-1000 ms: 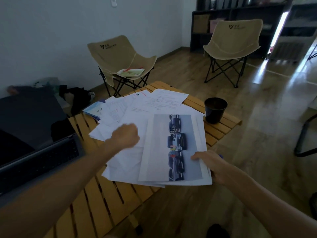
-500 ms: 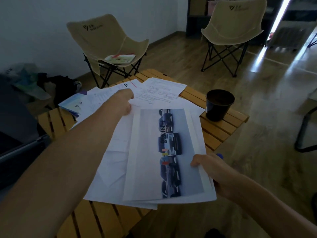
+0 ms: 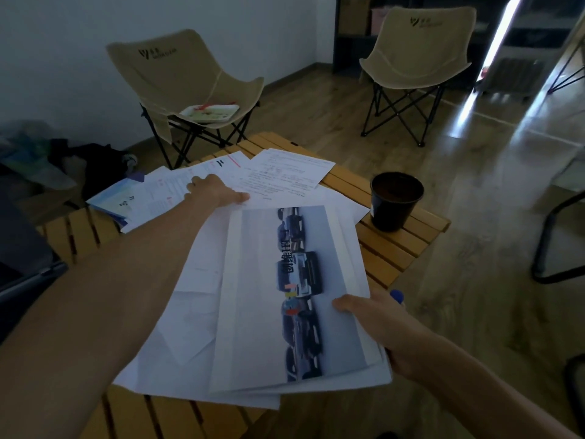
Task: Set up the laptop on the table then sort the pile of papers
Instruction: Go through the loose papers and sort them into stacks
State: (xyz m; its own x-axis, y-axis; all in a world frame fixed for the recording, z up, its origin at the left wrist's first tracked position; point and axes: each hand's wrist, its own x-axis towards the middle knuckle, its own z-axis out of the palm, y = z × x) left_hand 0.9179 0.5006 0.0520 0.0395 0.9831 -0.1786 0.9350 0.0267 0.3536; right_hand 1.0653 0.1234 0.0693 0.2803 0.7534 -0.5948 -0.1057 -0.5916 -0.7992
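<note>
White sheets fill the near view: one stack of papers (image 3: 253, 312), topped by a printed photo of cars (image 3: 297, 293), is pinched at its right edge by the right hand (image 3: 376, 318), fingers curled beneath and thumb on top. Beyond it the left hand (image 3: 215, 190) lies flat with straight fingers on the spread papers (image 3: 285, 172) covering the slatted wooden surface (image 3: 389, 248), beside one black cup (image 3: 395, 201) and one blue booklet (image 3: 117, 202). One dark laptop (image 3: 25, 264) sits at the left edge, and two beige folding chairs (image 3: 190, 87) stand on the wooden floor by the white wall.
</note>
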